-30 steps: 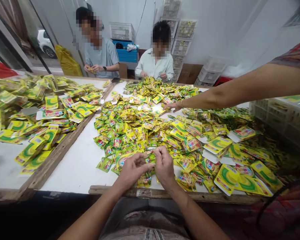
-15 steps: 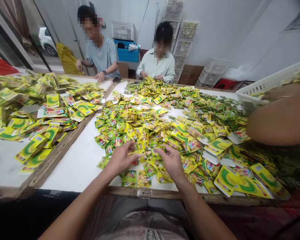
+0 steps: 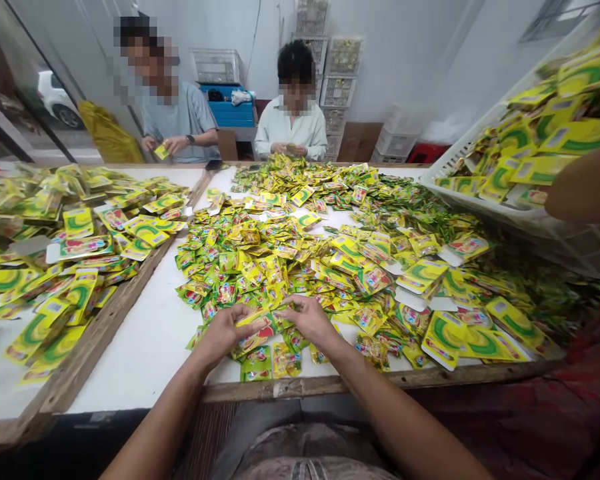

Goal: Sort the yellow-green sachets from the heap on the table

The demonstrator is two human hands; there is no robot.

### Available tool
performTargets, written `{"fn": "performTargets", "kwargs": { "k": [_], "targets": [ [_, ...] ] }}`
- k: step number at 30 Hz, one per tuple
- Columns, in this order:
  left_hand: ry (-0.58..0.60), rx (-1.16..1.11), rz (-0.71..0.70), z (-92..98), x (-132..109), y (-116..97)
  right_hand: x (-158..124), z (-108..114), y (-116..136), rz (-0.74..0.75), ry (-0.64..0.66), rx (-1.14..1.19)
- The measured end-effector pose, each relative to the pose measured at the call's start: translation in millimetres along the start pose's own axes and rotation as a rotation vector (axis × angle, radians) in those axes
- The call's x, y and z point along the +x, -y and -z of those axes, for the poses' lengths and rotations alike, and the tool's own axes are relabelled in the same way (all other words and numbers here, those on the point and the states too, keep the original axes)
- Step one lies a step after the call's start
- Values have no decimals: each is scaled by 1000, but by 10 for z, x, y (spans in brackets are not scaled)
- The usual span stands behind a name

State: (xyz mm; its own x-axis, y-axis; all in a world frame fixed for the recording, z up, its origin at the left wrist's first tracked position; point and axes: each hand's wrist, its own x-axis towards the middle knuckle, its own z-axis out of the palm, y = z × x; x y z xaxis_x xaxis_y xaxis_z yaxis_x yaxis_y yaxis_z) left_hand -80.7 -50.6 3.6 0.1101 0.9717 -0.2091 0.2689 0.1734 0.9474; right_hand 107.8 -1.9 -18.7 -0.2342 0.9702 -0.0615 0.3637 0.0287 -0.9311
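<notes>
In front of me, just above the heap of small packets, a flat yellow-green card box [image 3: 263, 331] with a red picture is held between my hands. My left hand [image 3: 221, 337] pinches its left end, thumb on top. At the other end are the closed fingers of my right hand [image 3: 307, 323]; whether they also hold a packet I cannot make out. Small shiny packets [image 3: 256, 363], green and yellow, lie under and around both hands. To the right of my right hand are several larger yellow card boxes [image 3: 445, 337].
A wooden strip [image 3: 105, 323] divides the white table; boxes [image 3: 80, 223] are heaped left of it. Two people [image 3: 180, 117] [image 3: 291, 127] handle things across the table. At right, a person's arm [image 3: 587, 183] is by a tilted white basket [image 3: 460, 160] of boxes.
My hands have come together and now hold a card box; before, they were apart over the packets. The basket at right has come further into view. My view has turned slightly right.
</notes>
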Motion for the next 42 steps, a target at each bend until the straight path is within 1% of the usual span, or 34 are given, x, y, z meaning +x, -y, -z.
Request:
{"fn": "performTargets", "kwargs": {
  "k": [2,3,6,9,12,14,16,17,19,21,23,25,28,29,31,33,36,40,42],
  "targets": [
    [56,-134,6,-17,-20,-42,15,23,34,22,4,51],
    [66,-173,7,-29,-26,-69,22,27,57,24,-10,59],
    [70,-203,10,-65,-28,-152,35,20,136,32,-45,40],
    [74,-273,49,-95,-15,-194,28,34,207,66,-61,29],
    [40,-475,84,-140,-3,-177,-6,104,278,160,-127,43],
    [-5,-599,84,-188,0,-149,-44,154,326,250,-188,-16],
    [-61,-653,75,-241,-1,-121,-86,176,361,307,-219,-88],
    [-89,-660,72,-264,-3,-110,-106,174,369,306,-217,-102],
    [-130,-657,78,-297,-7,-90,-133,148,366,254,-201,-71],
    [-142,-638,80,-306,-11,-70,-146,113,346,183,-195,0],
    [-148,-598,63,-293,-17,-48,-152,88,328,152,-199,41],
    [-157,-544,40,-266,-31,-31,-158,86,320,165,-167,27],
    [-118,-516,42,-221,-65,-26,-162,113,318,161,-53,-3],
    [-92,-523,46,-210,-76,-30,-162,120,315,148,-35,-9],
    [-62,-538,46,-199,-90,-38,-159,121,307,119,-41,-11],
    [-79,-536,36,-199,-91,-43,-160,103,299,115,-34,-2],
    [-109,-567,46,-206,-79,-46,-185,85,307,108,61,29],
    [-87,-587,40,-220,-64,-58,-261,117,373,43,166,172],
    [-84,-533,2,-235,-59,-70,-303,116,414,50,196,161]
  ]
}}
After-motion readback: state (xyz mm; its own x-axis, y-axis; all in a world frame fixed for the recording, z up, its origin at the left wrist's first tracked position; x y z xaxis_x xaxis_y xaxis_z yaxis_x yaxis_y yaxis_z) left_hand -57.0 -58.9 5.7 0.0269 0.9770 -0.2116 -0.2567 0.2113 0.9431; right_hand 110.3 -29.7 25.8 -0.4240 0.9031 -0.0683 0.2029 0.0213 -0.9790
